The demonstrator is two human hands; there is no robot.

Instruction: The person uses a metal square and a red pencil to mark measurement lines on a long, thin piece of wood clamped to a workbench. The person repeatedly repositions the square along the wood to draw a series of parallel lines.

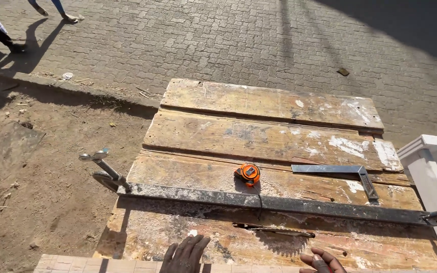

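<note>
My left hand [184, 254] lies flat on the near edge of a worn plank workbench [259, 136], fingers spread, holding nothing. My right hand [322, 261] shows at the bottom edge with fingers apart, also holding nothing. Just beyond both hands a hand saw [274, 230] lies on the planks. Behind it a long dark metal bar clamp [279, 203] runs across the bench, its screw handle [97, 157] sticking out at the left. An orange tape measure [249, 174] sits beyond the bar. A steel try square [352, 174] rests to its right.
A white painted wooden piece [433, 167] stands at the bench's right side. Bare dirt [41, 187] lies to the left, brick paving [228, 40] beyond. The legs of two other people [6, 30] walk at the top left. A pale board edge [77, 263] crosses the bottom.
</note>
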